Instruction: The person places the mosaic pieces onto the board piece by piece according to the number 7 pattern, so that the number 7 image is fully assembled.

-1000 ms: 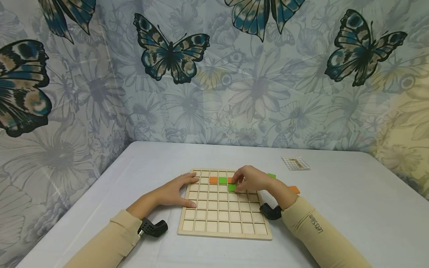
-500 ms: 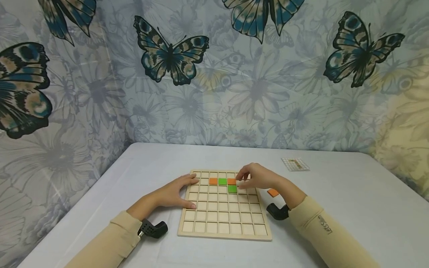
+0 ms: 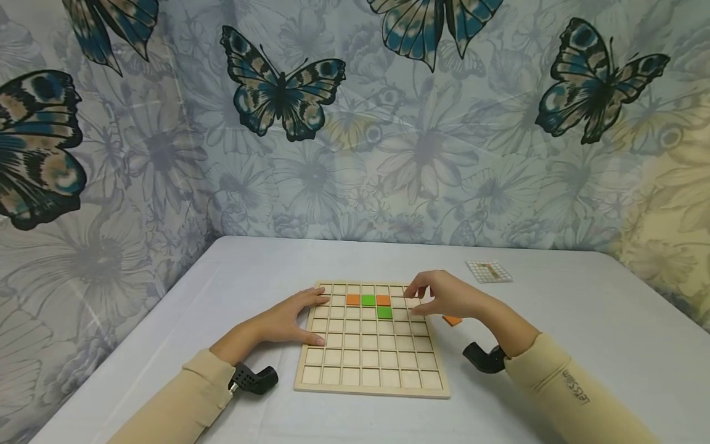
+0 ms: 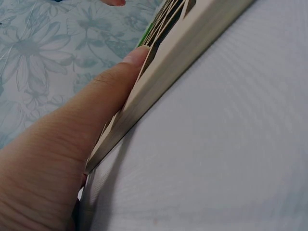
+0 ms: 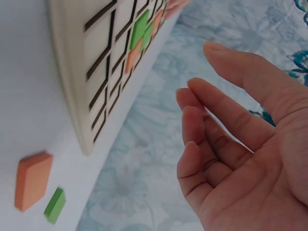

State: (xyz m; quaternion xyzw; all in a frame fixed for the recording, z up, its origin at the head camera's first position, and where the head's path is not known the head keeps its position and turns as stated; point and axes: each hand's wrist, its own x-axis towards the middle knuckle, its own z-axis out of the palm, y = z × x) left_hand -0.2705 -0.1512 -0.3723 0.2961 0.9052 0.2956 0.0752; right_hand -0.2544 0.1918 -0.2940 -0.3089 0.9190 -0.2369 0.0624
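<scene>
A wooden grid board (image 3: 370, 357) lies flat on the table. Near its far side an orange tile (image 3: 353, 300), a green tile (image 3: 368, 300) and another orange tile (image 3: 383, 300) form a row. One more green tile (image 3: 384, 312) sits directly below the right orange one. My left hand (image 3: 283, 317) rests on the board's left edge, thumb and fingers spread apart. Over the right edge hovers my right hand (image 3: 446, 295), fingers loosely bent; the right wrist view shows nothing between thumb and fingers.
A loose orange tile (image 5: 33, 180) and a loose green tile (image 5: 55, 206) lie on the table right of the board; my right hand hides the green one in the head view. A small printed grid card (image 3: 489, 272) lies farther back. Butterfly-patterned cloth hangs behind the table.
My right hand has drawn back rightward from the tiles, uncovering the right orange tile and the green one below it. My left hand stays where it was.
</scene>
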